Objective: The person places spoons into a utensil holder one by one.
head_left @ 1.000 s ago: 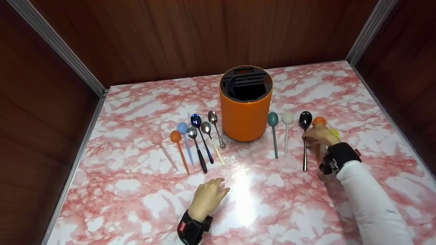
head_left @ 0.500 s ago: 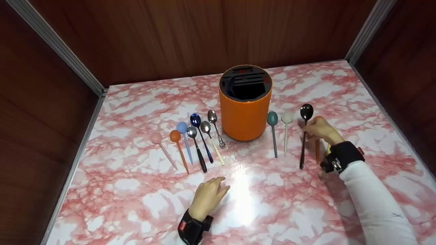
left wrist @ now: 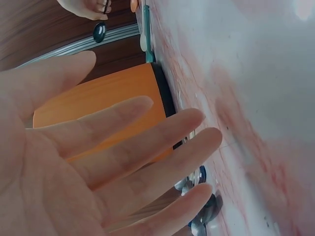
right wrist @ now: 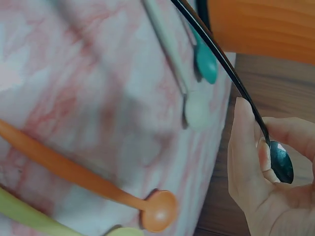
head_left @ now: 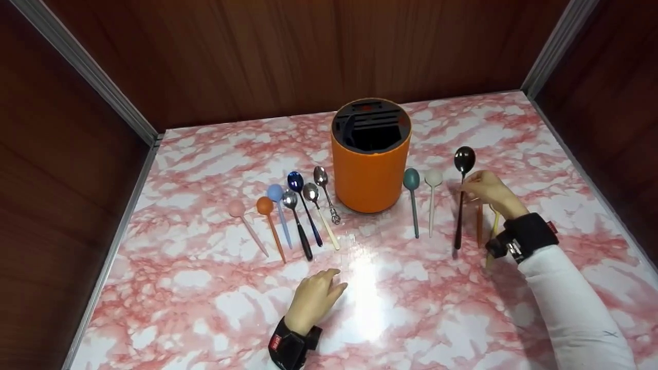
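Note:
My right hand [head_left: 491,190] pinches a black spoon [head_left: 464,160] by the upper handle, just below its bowl. In the right wrist view the spoon's handle [right wrist: 216,49] runs up and to the left, lifted above the table. Under that hand lie an orange spoon [right wrist: 160,211] and a yellow-green spoon [right wrist: 29,214], partly hidden in the head view. Left of it are a pale spoon [head_left: 433,179] and a teal spoon [head_left: 412,180]. My left hand [head_left: 313,298] holds nothing, its fingers spread in the left wrist view, near the front of the table.
An orange cylindrical holder [head_left: 370,180] with a black slotted top stands at the back middle. To its left lie several spoons, among them a pink spoon [head_left: 237,208], a light blue spoon [head_left: 275,193] and a dark blue spoon [head_left: 295,181]. Wooden panels [head_left: 257,61] enclose the table.
My right hand has raised the black spoon off the table and moved slightly back and to the right. More of the orange and yellow handles shows. The left hand stays put.

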`<action>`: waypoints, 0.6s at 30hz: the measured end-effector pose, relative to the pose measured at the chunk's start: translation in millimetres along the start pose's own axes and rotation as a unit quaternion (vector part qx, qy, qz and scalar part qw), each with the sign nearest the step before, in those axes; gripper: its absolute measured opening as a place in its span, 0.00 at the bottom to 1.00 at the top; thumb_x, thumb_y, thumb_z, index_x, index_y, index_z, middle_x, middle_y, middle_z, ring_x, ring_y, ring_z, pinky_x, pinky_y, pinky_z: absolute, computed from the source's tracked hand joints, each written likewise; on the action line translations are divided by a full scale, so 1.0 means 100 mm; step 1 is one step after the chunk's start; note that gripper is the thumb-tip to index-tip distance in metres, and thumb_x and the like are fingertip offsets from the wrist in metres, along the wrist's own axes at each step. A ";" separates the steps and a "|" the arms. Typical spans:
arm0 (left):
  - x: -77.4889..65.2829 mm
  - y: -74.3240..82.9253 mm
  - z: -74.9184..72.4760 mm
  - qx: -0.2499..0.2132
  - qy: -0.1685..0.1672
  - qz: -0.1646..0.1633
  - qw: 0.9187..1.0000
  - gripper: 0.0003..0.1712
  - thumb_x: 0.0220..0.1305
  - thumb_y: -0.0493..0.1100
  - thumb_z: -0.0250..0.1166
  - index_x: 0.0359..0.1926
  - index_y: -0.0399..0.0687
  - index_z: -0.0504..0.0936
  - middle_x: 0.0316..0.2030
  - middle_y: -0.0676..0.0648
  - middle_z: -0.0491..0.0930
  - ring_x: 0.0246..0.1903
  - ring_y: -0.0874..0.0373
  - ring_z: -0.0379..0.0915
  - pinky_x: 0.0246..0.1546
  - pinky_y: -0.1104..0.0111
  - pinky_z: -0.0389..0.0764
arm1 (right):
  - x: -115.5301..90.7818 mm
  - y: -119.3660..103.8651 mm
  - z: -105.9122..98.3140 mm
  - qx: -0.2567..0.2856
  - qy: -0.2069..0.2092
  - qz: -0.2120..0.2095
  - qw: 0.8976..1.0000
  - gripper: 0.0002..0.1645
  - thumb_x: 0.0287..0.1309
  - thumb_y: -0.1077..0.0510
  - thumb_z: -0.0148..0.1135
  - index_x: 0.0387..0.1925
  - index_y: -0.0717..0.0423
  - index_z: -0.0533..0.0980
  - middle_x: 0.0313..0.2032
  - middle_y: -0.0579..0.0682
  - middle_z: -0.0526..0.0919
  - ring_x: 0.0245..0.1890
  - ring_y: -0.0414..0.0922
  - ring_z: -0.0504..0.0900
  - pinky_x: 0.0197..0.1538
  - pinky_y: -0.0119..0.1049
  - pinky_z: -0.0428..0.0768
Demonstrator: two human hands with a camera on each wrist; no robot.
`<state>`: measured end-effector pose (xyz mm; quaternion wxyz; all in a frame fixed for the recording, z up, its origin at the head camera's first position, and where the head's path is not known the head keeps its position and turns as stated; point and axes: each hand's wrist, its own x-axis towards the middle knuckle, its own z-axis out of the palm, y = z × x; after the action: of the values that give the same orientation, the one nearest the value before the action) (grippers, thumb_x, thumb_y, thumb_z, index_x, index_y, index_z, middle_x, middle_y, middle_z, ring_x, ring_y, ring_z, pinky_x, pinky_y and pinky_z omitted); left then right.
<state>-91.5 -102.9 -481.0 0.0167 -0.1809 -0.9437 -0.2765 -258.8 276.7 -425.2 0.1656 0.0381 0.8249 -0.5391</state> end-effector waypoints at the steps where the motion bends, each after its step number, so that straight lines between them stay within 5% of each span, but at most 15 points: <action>1: 0.00 0.00 0.00 0.000 0.000 0.000 1.000 0.17 0.64 0.45 0.65 0.46 0.35 0.81 0.24 0.49 0.77 0.26 0.53 0.77 0.31 0.57 0.79 | -0.01 -0.02 0.00 0.000 0.003 -0.002 1.000 0.13 0.64 0.64 0.53 0.43 0.72 0.65 0.27 0.45 0.76 0.22 0.34 0.78 0.34 0.31 0.85; 18: -0.03 -0.02 0.00 -0.004 0.004 0.004 1.000 0.17 0.64 0.44 0.65 0.47 0.35 0.82 0.25 0.48 0.78 0.28 0.52 0.78 0.32 0.56 0.79 | -0.15 -0.39 0.03 0.040 -0.001 -0.018 0.999 0.10 0.64 0.65 0.55 0.42 0.68 0.66 0.24 0.43 0.76 0.22 0.35 0.79 0.35 0.29 0.84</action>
<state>-89.5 -104.9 -482.1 0.0214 -0.1837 -0.9418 -0.2807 -253.7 259.1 -387.5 0.1551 0.0287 0.8033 -0.5743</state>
